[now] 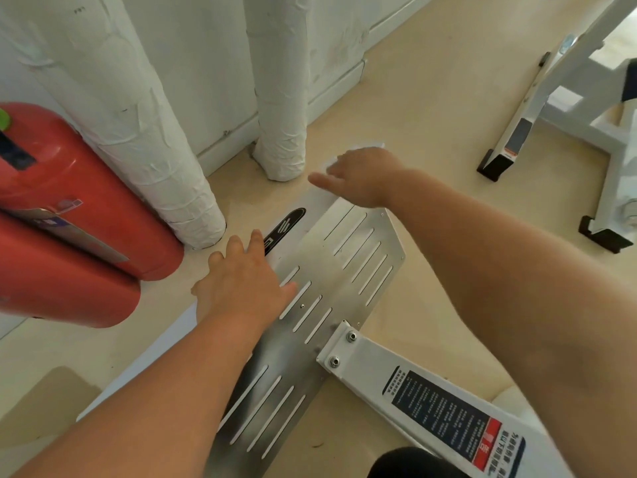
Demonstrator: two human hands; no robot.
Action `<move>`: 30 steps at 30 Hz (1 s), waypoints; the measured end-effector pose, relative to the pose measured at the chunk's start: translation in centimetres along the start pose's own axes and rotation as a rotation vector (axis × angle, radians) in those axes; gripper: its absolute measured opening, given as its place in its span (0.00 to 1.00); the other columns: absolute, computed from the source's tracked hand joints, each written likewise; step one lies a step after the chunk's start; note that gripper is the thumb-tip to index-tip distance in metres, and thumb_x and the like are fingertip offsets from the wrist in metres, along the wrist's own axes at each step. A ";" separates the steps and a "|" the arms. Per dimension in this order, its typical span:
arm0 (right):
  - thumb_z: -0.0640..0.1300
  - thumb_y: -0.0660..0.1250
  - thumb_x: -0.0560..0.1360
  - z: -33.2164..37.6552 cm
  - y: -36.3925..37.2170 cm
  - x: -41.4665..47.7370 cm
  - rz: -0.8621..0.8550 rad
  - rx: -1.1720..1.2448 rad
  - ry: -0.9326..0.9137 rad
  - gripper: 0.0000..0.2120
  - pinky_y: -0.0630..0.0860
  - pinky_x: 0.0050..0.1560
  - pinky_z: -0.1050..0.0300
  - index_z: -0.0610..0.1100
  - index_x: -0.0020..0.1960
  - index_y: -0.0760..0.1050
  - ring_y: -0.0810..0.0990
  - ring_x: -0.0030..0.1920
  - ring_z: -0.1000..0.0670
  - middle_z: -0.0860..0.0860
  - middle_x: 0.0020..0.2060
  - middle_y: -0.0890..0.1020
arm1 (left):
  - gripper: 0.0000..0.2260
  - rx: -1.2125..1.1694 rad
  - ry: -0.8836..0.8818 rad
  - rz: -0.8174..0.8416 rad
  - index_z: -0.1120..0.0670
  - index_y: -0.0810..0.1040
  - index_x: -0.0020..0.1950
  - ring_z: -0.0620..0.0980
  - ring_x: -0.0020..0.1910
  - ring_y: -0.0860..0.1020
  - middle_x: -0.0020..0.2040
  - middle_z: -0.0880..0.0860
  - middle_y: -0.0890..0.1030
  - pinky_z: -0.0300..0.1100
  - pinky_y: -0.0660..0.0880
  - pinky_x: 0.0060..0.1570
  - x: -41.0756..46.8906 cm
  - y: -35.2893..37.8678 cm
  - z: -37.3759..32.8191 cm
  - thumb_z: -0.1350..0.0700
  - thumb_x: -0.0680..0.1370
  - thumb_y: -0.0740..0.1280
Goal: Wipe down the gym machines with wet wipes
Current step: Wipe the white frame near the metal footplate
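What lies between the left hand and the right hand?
Head view: a black oval label and the far part of the slotted metal plate lie between the left hand and the right hand.

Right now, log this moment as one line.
left hand: flat on metal footplate | right hand: presses wet wipe at footplate's far end | wiping underway
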State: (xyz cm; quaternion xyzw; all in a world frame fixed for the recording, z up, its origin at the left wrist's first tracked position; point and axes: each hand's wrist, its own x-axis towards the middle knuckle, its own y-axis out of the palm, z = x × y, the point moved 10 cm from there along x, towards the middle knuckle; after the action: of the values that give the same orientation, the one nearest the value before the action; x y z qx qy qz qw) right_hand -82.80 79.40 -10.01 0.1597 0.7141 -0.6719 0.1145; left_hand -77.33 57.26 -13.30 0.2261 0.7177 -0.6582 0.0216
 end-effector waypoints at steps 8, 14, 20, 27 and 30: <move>0.75 0.40 0.74 12.4 1.5 -6.1 -0.090 0.085 -0.328 0.41 0.74 0.62 0.44 0.51 0.58 0.81 0.79 0.61 0.46 0.52 0.55 0.83 | 0.45 -0.054 0.040 -0.033 0.48 0.53 0.80 0.62 0.67 0.68 0.71 0.54 0.66 0.61 0.74 0.59 0.6 0.3 0.2 0.33 0.70 0.68; 0.42 0.75 0.73 7.0 1.5 -13.8 -0.488 0.398 -0.284 0.17 0.70 0.72 0.50 0.43 0.62 0.84 0.81 0.64 0.47 0.46 0.63 0.84 | 0.53 -0.010 0.063 -0.060 0.55 0.49 0.81 0.62 0.69 0.68 0.75 0.57 0.63 0.59 0.73 0.62 0.3 0.1 0.1 0.29 0.68 0.69; 0.50 0.63 0.81 2.6 15.7 -18.8 0.189 0.176 0.009 0.22 0.70 0.72 0.51 0.51 0.74 0.74 0.72 0.73 0.49 0.53 0.73 0.75 | 0.38 0.057 0.448 -0.406 0.56 0.65 0.76 0.64 0.69 0.66 0.73 0.60 0.66 0.67 0.67 0.64 -3.8 -3.5 -3.8 0.39 0.72 0.71; 0.76 0.52 0.76 6.5 26.7 -25.5 0.595 -0.082 -0.057 0.52 0.47 0.81 0.44 0.37 0.83 0.47 0.46 0.82 0.40 0.39 0.82 0.48 | 0.19 0.492 0.906 0.222 0.53 0.70 0.70 0.56 0.67 0.69 0.68 0.55 0.69 0.53 0.65 0.65 -10.2 12.0 -12.3 0.50 0.80 0.64; 0.81 0.45 0.73 9.6 28.4 -26.4 0.632 -0.020 -0.050 0.57 0.41 0.81 0.42 0.39 0.83 0.41 0.38 0.82 0.40 0.40 0.82 0.41 | 0.25 0.631 0.879 0.416 0.53 0.67 0.74 0.57 0.70 0.69 0.73 0.57 0.67 0.60 0.62 0.70 -9.4 18.0 -11.2 0.47 0.78 0.64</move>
State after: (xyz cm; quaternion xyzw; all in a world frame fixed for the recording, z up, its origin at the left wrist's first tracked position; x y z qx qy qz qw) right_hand -48.12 69.20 -26.94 0.3560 0.6329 -0.5996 0.3364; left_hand -59.55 65.68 -25.53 0.6102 0.3685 -0.6665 -0.2182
